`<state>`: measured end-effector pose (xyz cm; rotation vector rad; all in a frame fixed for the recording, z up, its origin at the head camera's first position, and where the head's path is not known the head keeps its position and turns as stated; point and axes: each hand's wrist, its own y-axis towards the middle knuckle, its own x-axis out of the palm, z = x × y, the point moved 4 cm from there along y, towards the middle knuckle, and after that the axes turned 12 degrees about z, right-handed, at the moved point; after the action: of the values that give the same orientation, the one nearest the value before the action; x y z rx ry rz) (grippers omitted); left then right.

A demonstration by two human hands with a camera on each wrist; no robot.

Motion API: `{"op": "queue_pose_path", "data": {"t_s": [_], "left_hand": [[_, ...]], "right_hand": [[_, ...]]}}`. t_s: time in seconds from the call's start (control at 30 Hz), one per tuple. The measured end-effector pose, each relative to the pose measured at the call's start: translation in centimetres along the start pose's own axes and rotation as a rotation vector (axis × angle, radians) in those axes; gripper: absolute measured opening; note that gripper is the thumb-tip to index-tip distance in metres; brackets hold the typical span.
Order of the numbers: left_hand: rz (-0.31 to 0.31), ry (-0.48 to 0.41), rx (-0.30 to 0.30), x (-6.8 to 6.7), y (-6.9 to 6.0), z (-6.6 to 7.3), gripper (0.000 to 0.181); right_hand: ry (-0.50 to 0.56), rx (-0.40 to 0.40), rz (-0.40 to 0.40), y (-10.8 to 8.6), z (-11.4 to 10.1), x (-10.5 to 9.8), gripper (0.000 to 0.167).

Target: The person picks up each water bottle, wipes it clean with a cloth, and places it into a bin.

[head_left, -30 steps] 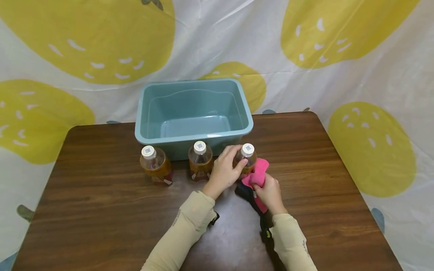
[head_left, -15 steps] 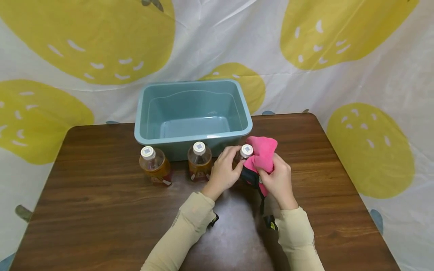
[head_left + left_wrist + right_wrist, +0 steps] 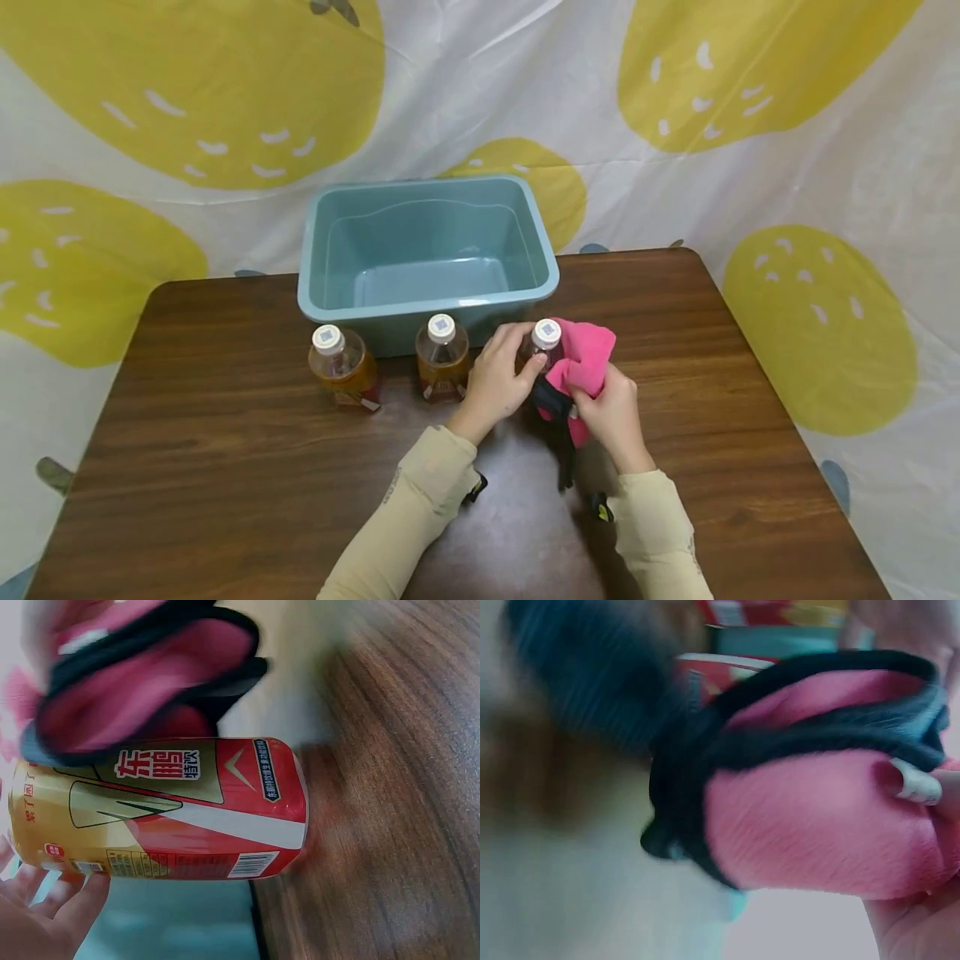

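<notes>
The left hand [image 3: 495, 379] grips the upper part of the rightmost bottle [image 3: 547, 335], which stands upright on the table. In the left wrist view its red and gold label [image 3: 217, 817] shows, with the left fingers [image 3: 79, 904] at the cap end. The right hand [image 3: 613, 412] pinches a pink cloth with black edging [image 3: 587, 354] and holds it against the bottle's right side. Black straps dangle from the cloth. The right wrist view shows the pink cloth [image 3: 817, 817] folded over, a white tag beside the fingers.
Two more capped bottles stand to the left, one at the middle [image 3: 442, 358] and one farther left [image 3: 347, 371]. Behind the bottles is a blue-green tub [image 3: 427, 312] on the brown table [image 3: 225, 467]. A patterned sheet [image 3: 660, 192] hangs behind.
The right hand and the pink cloth have moved up and right around the bottle, then slightly down. The left hand has stayed on the bottle.
</notes>
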<state>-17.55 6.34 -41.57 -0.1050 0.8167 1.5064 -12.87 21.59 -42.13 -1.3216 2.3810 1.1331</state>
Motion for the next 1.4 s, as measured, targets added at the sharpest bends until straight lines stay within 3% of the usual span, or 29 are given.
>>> {"op": "queue_pose_path", "data": {"t_s": [0.2, 0.37, 0.6, 0.83, 1.03, 1.17, 1.4], "left_hand": [[0.008, 0.023, 0.017, 0.0, -0.2, 0.0, 0.039], [0.011, 0.019, 0.027, 0.1, -0.1, 0.1, 0.039], [0.000, 0.032, 0.004, 0.2, -0.1, 0.0, 0.039], [-0.014, 0.035, -0.020, 0.3, 0.0, 0.1, 0.039], [0.009, 0.023, -0.021, 0.3, -0.1, 0.1, 0.037], [0.007, 0.018, -0.023, 0.3, -0.1, 0.1, 0.038], [-0.016, 0.027, -0.035, 0.2, -0.1, 0.1, 0.039]], "right_hand": [[-0.087, 0.070, -0.116, -2.6, 3.2, 2.2, 0.014], [-0.122, 0.079, -0.146, -3.3, 4.3, 2.8, 0.015], [-0.063, 0.043, -0.106, -1.9, 2.3, 1.3, 0.015], [0.029, -0.049, 0.007, 0.9, -1.0, -0.7, 0.019], [0.021, -0.139, 0.015, 2.4, -2.9, -1.0, 0.018], [0.028, -0.121, 0.038, 2.3, -2.7, -0.9, 0.016], [0.047, 0.000, 0.034, 1.0, -0.5, -0.4, 0.015]]}}
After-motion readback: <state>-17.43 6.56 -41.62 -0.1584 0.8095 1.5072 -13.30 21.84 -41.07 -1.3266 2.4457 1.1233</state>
